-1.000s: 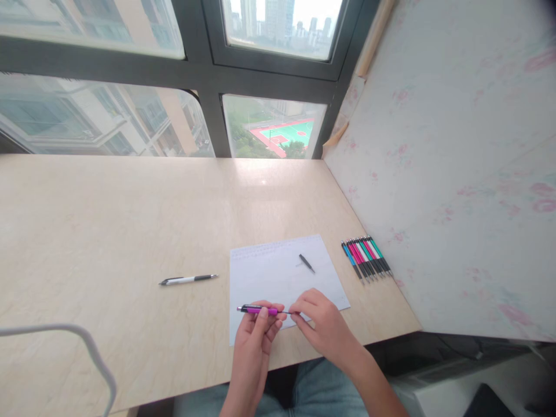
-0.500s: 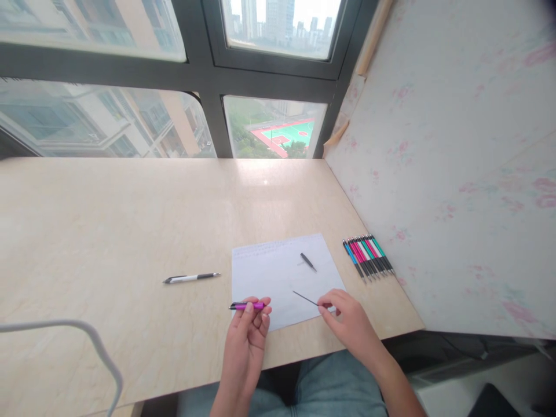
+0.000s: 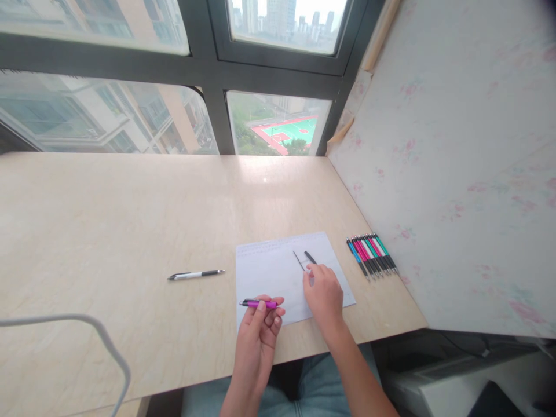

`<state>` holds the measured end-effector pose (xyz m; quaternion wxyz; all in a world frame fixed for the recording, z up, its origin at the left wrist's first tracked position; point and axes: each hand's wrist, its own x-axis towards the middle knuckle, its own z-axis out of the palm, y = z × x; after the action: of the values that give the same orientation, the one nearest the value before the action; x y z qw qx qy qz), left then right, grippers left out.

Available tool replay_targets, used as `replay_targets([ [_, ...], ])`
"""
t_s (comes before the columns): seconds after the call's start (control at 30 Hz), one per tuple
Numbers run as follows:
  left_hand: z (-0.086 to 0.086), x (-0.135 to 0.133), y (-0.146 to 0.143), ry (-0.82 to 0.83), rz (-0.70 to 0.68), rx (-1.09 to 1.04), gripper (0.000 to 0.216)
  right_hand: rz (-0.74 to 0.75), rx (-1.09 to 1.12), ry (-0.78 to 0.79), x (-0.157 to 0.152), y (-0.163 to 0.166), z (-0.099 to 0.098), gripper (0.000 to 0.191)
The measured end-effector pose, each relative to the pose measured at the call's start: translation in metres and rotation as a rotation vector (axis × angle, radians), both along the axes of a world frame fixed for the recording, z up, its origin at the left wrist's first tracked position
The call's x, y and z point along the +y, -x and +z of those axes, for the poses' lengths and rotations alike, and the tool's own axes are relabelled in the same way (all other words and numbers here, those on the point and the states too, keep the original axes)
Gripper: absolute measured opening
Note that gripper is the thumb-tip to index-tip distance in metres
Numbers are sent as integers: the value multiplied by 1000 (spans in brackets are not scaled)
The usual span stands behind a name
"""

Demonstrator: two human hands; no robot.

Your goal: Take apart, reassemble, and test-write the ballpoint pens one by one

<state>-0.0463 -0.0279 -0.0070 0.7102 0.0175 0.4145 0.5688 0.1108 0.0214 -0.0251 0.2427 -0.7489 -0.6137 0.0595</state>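
Observation:
My left hand (image 3: 260, 324) is closed on a purple pen barrel (image 3: 264, 304) with a black clip end pointing left, held over the front of the paper. Between the thumb and fingers of my right hand (image 3: 324, 292) is a thin dark pen refill (image 3: 297, 259), slanting up and away to the left. Just beyond those fingers a black pen grip section (image 3: 310, 256) lies on the white sheet of paper (image 3: 269, 272); its near end is hidden by the hand. Faint handwriting runs along the sheet's far edge.
A white and black pen (image 3: 195, 275) lies left of the paper. Several coloured pens (image 3: 371, 256) lie side by side to the right, near the wall (image 3: 469, 174). A grey cable (image 3: 104, 341) curves over the table (image 3: 130, 220) at front left.
My right hand has moved forward and left with the refill, up to the black grip section. The left hand still holds the purple barrel. The view has shifted slightly.

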Motion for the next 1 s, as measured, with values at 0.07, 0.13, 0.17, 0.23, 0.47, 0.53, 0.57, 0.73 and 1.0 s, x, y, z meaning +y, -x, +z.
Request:
replay_targets([
  [0.07, 0, 0, 1, -4, -5, 12, 21, -16, 43, -1, -2, 0, 0, 20],
  [0.13, 1, 1, 1, -11, -10, 25, 22, -7, 171, -16, -6, 0, 3, 22],
  [0.17, 1, 1, 1, -19, -13, 33, 23, 5, 277, -19, -9, 0, 5, 23],
  [0.23, 1, 2, -1, -37, -14, 57, 23, 21, 575, 21, -16, 2, 11, 25],
  [0.47, 2, 1, -7, -76, -21, 227, 25, -89, 1796, 278, -44, 29, 29, 28],
  [0.53, 4, 0, -7, -113, -44, 393, 26, -110, 1968, 284, -49, 36, 31, 27],
  [0.57, 5, 0, -6, -143, -57, 497, 25, -114, 2017, 292, -51, 38, 31, 26],
  [0.73, 15, 3, -1, -339, -109, 851, 17, -125, 2062, 332, -52, 43, 30, 23],
  [1.0, 9, 6, 0, -194, -106, 785, 25, -119, 1898, 279, -49, 43, 29, 23],
])
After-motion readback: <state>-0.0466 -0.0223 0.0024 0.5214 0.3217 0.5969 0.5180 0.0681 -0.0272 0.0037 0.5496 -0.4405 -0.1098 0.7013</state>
